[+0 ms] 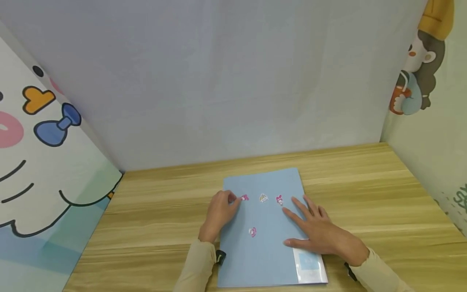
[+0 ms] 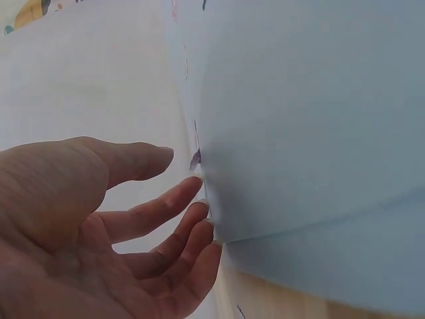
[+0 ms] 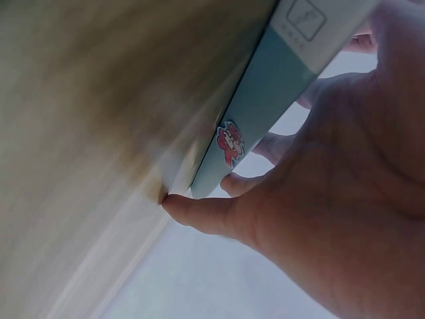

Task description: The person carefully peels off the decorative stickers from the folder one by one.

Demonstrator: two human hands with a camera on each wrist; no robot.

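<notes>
A light blue folder [image 1: 271, 259] lies on the wooden table. In the head view a pink sticker [image 1: 245, 198], a white and yellow sticker [image 1: 263, 198] and a pink rabbit-like sticker [image 1: 279, 200] form a row across its upper part. Lower down sits a pink and white sticker [image 1: 253, 232]. My left hand [image 1: 219, 211] is over the folder's left edge, its fingertips [image 2: 192, 183] right beside the leftmost sticker, with thumb and fingers apart. Fingers spread, my right hand [image 1: 319, 233] rests across the folder's right edge, near the rabbit-like sticker.
A white label [image 1: 310, 265] with a pale blue square covers the folder's lower right corner. Wood-grain tabletop [image 1: 157, 211] extends around the folder. A plain pale curtain [image 1: 233, 81] stands behind, with cartoon-printed panels [image 1: 54, 174] at the sides.
</notes>
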